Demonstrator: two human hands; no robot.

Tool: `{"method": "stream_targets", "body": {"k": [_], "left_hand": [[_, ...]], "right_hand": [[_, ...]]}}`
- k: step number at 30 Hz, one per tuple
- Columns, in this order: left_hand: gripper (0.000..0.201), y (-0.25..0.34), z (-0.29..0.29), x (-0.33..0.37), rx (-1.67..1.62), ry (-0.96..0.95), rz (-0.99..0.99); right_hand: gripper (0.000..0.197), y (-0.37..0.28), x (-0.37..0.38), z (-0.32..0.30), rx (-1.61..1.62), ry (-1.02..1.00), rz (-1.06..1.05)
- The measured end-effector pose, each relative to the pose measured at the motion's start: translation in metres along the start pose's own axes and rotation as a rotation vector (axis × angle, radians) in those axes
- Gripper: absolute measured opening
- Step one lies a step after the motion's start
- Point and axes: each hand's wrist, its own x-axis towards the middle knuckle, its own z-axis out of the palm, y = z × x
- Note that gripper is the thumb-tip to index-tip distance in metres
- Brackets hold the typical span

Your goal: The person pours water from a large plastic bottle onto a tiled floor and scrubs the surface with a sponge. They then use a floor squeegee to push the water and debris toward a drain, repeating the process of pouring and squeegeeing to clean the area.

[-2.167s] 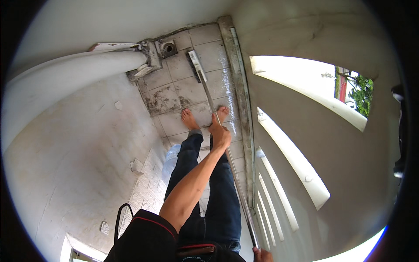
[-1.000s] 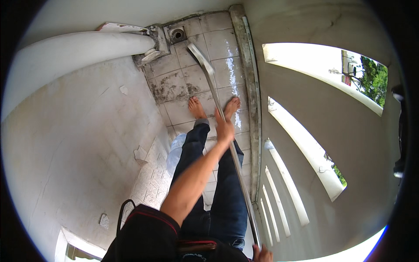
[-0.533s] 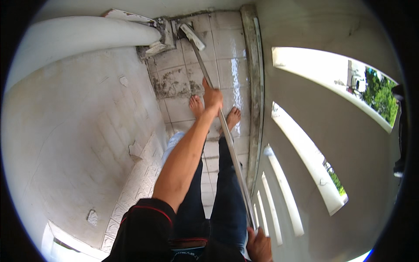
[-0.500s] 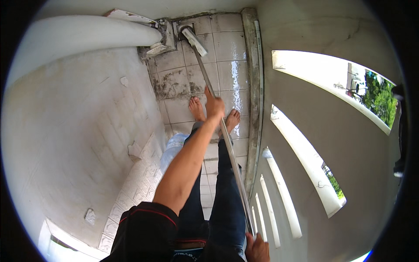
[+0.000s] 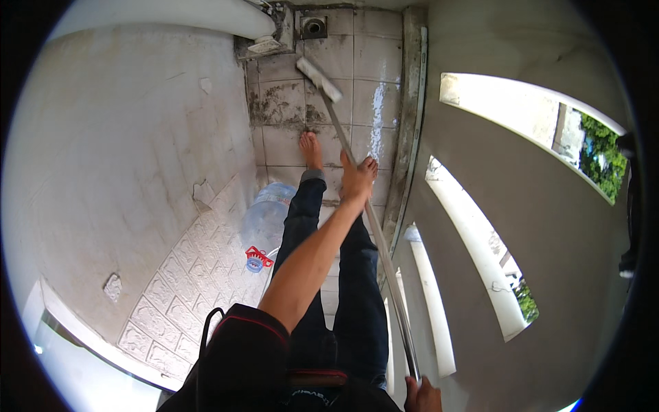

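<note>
Fingers, L & R, rnd brush hndl

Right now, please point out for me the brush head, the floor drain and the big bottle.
Brush head (image 5: 316,75), head view: middle of its white top.
Floor drain (image 5: 314,27), head view: its round opening.
Big bottle (image 5: 263,221), head view: side of its body.

a long-handled brush slants from the lower right up toward the upper left. its handle is a slim, straight, silvery metal pole, shining most near the lower end. the narrow, oblong white head sits at the tiled floor, set crosswise and tilted down to the right, near the square drain but apart from it.
</note>
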Motion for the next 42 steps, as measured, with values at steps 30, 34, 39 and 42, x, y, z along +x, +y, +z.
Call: {"method": "stream_targets", "body": {"k": [30,34,39,42], "left_hand": [[0.087,-0.057,0.014,0.08,0.408,0.107,-0.067],[0.086,-0.019,-0.042,0.052,0.109,0.071,-0.203],[0.081,-0.009,-0.09,0.117,-0.064,0.173,-0.286],[0.084,-0.022,-0.06,0.137,-0.21,0.113,-0.29]], "right_hand": [[0.055,-0.015,0.025,-0.003,0.155,0.061,-0.08],[0.055,-0.039,0.018,-0.015,0.058,-0.048,-0.059],[0.04,-0.079,0.036,-0.041,-0.015,-0.056,-0.211],[0.036,-0.061,0.03,-0.048,0.162,0.126,-0.245]]}}
